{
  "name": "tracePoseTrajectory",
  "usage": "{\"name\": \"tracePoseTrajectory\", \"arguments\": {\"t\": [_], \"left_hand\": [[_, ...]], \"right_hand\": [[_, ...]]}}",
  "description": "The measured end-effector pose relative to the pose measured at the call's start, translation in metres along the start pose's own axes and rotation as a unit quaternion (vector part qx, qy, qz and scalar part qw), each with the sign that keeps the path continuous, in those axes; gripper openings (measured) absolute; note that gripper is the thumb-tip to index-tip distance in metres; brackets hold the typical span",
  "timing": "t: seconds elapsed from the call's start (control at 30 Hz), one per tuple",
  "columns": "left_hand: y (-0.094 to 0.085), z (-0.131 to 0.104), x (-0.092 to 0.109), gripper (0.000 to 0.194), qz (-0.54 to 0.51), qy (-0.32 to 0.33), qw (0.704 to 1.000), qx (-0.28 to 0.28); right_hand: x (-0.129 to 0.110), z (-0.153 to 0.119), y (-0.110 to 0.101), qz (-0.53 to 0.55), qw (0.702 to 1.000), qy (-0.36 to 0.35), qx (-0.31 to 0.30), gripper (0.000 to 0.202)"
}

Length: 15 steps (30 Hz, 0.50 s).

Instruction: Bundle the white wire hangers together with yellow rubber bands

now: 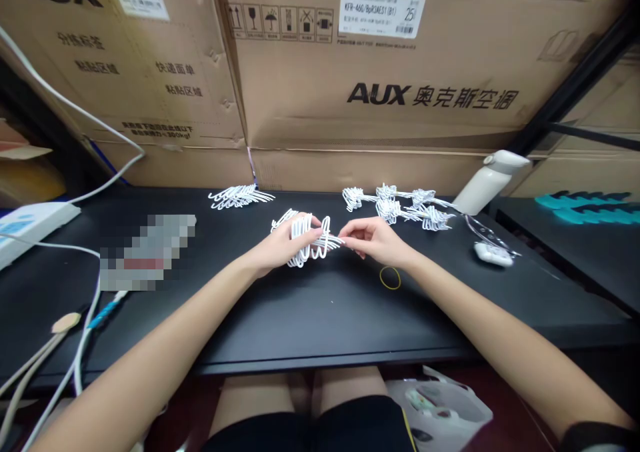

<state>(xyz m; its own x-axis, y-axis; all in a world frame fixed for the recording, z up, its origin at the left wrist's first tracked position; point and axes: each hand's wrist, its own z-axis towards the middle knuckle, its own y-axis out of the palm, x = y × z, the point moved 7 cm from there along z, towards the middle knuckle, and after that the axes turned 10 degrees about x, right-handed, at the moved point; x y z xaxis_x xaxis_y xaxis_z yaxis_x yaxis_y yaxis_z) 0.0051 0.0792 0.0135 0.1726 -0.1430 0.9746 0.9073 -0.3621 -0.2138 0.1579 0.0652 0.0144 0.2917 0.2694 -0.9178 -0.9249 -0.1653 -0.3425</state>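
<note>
My left hand (280,247) grips a bundle of small white plastic hooks (311,240) just above the black table (280,319), near its middle. My right hand (373,239) pinches the bundle's right end between thumb and fingers. A yellow rubber band (390,277) lies flat on the table just below my right wrist. Several bundled groups of the same white hooks (400,207) lie behind my right hand. A loose fan of white hooks (240,196) lies at the back, left of centre.
Large cardboard boxes (370,72) wall off the back of the table. A white bottle (487,180) leans at the right, with a small white device (493,253) before it. A power strip (30,229) and cables (85,332) lie at the left. Teal parts (585,207) sit far right.
</note>
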Motion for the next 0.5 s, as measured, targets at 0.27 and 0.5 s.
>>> {"name": "tracePoseTrajectory", "arguments": {"t": [0.27, 0.5], "left_hand": [[0.010, 0.000, -0.011, 0.042, -0.051, -0.031, 0.997, -0.048], [0.016, -0.002, -0.015, 0.040, -0.033, -0.040, 0.996, -0.079]], "right_hand": [[0.005, -0.003, 0.009, 0.052, 0.996, 0.071, -0.014, 0.028], [0.003, -0.007, 0.019, 0.040, 0.995, 0.068, -0.056, 0.024]]}}
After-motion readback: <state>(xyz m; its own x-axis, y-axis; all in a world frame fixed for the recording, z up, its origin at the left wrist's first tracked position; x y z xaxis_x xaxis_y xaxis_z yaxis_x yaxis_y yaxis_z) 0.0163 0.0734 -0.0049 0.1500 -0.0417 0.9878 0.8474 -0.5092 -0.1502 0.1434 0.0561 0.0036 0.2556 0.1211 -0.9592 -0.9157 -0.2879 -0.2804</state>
